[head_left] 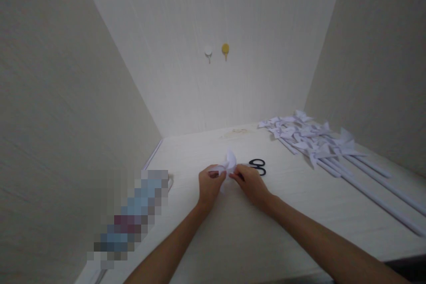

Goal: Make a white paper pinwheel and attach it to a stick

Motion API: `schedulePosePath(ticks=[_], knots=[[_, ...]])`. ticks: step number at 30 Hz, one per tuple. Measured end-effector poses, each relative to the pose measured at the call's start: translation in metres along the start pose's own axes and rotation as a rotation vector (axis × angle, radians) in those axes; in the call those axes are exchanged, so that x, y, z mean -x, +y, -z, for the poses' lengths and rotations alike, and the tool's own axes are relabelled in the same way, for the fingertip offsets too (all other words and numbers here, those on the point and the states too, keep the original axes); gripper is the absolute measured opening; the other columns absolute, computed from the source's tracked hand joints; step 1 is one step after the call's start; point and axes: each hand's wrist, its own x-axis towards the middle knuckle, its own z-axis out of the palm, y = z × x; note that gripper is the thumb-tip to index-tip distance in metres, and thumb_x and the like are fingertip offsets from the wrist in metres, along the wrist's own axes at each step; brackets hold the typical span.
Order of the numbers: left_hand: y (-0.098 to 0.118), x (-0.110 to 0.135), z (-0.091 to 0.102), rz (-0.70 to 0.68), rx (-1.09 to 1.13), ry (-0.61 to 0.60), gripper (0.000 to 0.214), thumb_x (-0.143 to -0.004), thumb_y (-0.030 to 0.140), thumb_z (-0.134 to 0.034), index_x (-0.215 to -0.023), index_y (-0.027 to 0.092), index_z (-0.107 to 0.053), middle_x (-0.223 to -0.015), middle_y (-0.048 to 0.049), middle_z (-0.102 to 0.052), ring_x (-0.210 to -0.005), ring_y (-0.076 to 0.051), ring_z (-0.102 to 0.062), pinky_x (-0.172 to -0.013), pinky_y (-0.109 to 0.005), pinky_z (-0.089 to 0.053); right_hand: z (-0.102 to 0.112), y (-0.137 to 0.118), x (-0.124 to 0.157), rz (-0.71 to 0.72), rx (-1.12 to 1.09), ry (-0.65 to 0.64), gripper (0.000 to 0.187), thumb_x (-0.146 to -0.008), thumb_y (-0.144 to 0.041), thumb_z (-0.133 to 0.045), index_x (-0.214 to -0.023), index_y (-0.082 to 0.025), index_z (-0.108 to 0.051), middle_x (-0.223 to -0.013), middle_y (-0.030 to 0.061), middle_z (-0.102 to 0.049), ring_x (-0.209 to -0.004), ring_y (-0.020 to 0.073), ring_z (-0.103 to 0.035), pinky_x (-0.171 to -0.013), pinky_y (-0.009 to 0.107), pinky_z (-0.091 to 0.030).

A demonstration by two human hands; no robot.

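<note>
Between my two hands is a white paper pinwheel (230,159), its curved blades standing up above my fingers. My left hand (210,185) pinches it from the left side, thumb against the paper. From the right, my right hand (250,182) is closed on the pinwheel near its middle, fingertips pressed together. Just beyond my right hand lie scissors (257,162) with black handles; their blades are mostly hidden behind the hand and the paper.
Several white paper pinwheels (313,140) with rolled paper sticks (382,195) lie piled on the white table (186,155) at the right. A blurred-out object (133,213) is at the left edge. Two hooks, one white (208,52) and one yellow (225,49), are on the back wall.
</note>
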Motion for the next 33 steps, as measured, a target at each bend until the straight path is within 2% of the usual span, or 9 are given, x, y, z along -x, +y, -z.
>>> schedulePosePath(ticks=[5,9,17,25,33], knots=[[-0.001,0.0002,-0.0001,-0.005,0.002,-0.002,0.013,-0.053,0.017,-0.061,-0.065,0.011,-0.062,-0.061,-0.0038,-0.065,-0.054,-0.016,-0.06,-0.047,-0.021,-0.046,0.0012,-0.0002,-0.0008,-0.017,0.085,-0.077,0.026,-0.081,-0.03,-0.043,-0.059,-0.016,-0.049,-0.058,0.0018,-0.057,-0.053,0.0127,-0.05,-0.05,0.022,-0.029],[-0.0018,0.0009,-0.0005,-0.019,0.018,-0.007,0.012,-0.053,0.018,-0.062,-0.063,0.012,-0.062,-0.057,-0.0031,-0.064,-0.053,-0.015,-0.059,-0.046,-0.021,-0.045,0.0022,-0.0005,-0.001,-0.018,0.151,-0.078,0.028,-0.083,-0.032,-0.038,-0.064,-0.016,-0.051,-0.062,0.0033,-0.059,-0.057,0.0144,-0.053,-0.05,0.023,-0.029],[-0.0019,0.0007,-0.0008,0.009,0.092,-0.01,0.013,-0.052,0.016,-0.062,-0.064,0.011,-0.062,-0.06,-0.0041,-0.065,-0.055,-0.016,-0.06,-0.05,-0.022,-0.046,0.0016,0.0022,-0.0016,-0.035,0.033,-0.017,0.022,-0.079,-0.028,-0.046,-0.06,-0.017,-0.047,-0.057,0.0002,-0.054,-0.052,0.0123,-0.048,-0.051,0.022,-0.03],[0.0028,0.0017,-0.0006,0.073,0.179,-0.031,0.015,-0.051,0.011,-0.058,-0.065,0.011,-0.062,-0.056,-0.0024,-0.064,-0.051,-0.014,-0.059,-0.046,-0.02,-0.044,0.0027,0.0004,-0.003,-0.064,0.011,-0.042,0.019,-0.078,-0.023,-0.048,-0.06,-0.016,-0.047,-0.058,0.0009,-0.055,-0.054,0.0125,-0.048,-0.051,0.021,-0.03],[0.0014,0.001,-0.0005,0.057,0.179,-0.049,0.016,-0.051,0.009,-0.057,-0.066,0.01,-0.062,-0.057,-0.0025,-0.064,-0.051,-0.014,-0.058,-0.045,-0.019,-0.044,0.0029,0.0022,-0.0022,-0.048,0.011,-0.031,0.02,-0.078,-0.024,-0.047,-0.06,-0.016,-0.047,-0.058,0.0005,-0.054,-0.053,0.0122,-0.048,-0.051,0.021,-0.03]])
